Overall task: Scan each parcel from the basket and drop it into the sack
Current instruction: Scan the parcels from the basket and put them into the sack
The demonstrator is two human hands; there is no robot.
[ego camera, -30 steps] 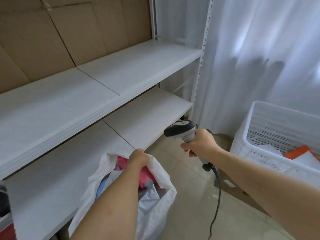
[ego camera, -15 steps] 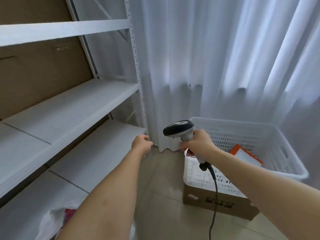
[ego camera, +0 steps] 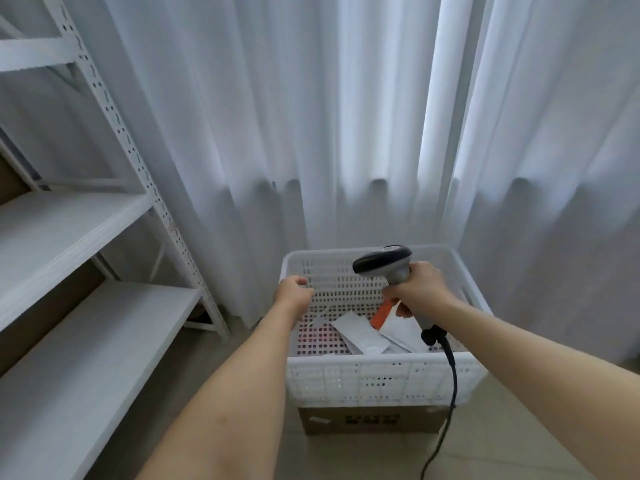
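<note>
White curtain (ego camera: 346, 116); cardboard box (ego camera: 367, 419) print unreadable under basket (ego camera: 381, 379).

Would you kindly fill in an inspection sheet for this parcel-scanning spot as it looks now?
Surface: tiled floor.
Job's things: white basket on a cardboard box, holding white parcels and an orange one; sack not in view.
Clutter: nothing seen.
Hands: left hand loosely curled, holding nothing; right hand grips the scanner.
Cables: scanner cable hangs over the basket's front.
Surroundings: white shelving, curtain.
</note>
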